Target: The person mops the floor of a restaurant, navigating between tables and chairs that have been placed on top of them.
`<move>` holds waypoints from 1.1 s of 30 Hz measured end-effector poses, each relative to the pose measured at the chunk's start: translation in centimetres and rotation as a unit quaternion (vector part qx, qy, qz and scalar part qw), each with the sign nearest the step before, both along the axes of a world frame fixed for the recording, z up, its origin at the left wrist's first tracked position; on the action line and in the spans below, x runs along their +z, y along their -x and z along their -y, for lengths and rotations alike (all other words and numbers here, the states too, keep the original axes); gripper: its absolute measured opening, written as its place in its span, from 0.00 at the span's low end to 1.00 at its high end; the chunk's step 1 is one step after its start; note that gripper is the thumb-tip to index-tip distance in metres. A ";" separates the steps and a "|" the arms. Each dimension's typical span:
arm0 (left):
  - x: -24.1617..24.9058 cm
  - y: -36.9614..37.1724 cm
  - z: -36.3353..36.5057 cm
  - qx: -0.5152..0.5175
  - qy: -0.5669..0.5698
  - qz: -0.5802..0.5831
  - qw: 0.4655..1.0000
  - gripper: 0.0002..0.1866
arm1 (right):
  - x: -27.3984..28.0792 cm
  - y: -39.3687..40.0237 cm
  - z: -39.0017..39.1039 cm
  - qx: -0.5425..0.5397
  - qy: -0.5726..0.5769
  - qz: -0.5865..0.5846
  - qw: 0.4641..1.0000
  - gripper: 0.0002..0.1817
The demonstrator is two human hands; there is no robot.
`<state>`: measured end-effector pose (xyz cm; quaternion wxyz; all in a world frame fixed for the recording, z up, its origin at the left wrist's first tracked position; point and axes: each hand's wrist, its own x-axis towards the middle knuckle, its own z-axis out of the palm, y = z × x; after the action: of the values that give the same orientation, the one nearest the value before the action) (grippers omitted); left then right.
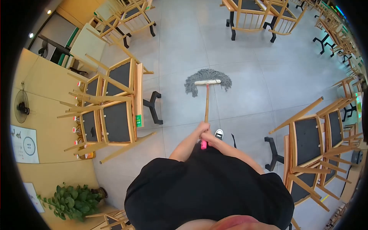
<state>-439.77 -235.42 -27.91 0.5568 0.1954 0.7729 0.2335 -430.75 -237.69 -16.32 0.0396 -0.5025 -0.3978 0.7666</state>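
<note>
I hold a mop by its wooden handle (206,103), which has a pink grip at the near end. The grey string mop head (208,80) rests flat on the grey tiled floor ahead of me. My left hand (202,127) grips the handle higher up, and my right hand (208,137) grips just below it, by the pink end. Both arms come out of a black shirt. One shoe (219,134) shows just right of my hands.
Wooden chairs (111,111) are stacked upside down on a table at the left, and more upturned chairs (318,142) stand at the right. Other tables and chairs (260,15) line the far end. A potted plant (71,201) sits at the lower left.
</note>
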 end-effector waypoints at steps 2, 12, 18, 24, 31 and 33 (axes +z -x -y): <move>0.6 0.4 -1.4 0.022 -0.010 0.014 1.000 0.11 | 0.3 0.7 -2.3 0.007 -0.004 -0.021 1.000 0.11; 0.9 5.7 -15.0 0.028 0.015 -0.019 0.999 0.13 | 0.8 6.0 -15.7 0.025 -0.014 0.069 0.997 0.22; -1.9 11.9 -29.4 0.029 0.011 0.144 0.989 0.06 | -0.8 11.8 -29.2 0.044 -0.024 0.076 0.996 0.25; -5.0 21.1 -37.1 -0.027 0.045 0.302 0.952 0.06 | 1.2 20.9 -36.1 0.049 -0.138 0.221 0.964 0.10; -1.3 26.7 -43.3 0.004 -0.004 0.200 0.980 0.03 | 0.9 26.9 -42.6 0.099 -0.214 0.263 0.936 0.15; -3.2 28.3 -45.6 0.006 -0.034 0.190 0.981 0.05 | -0.7 28.8 -45.4 0.100 -0.201 0.265 0.938 0.16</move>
<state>-468.09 -189.81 -31.09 0.6855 0.1618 0.6454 0.2955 -459.57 -192.29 -17.05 -0.0441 -0.6262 -0.5882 0.5099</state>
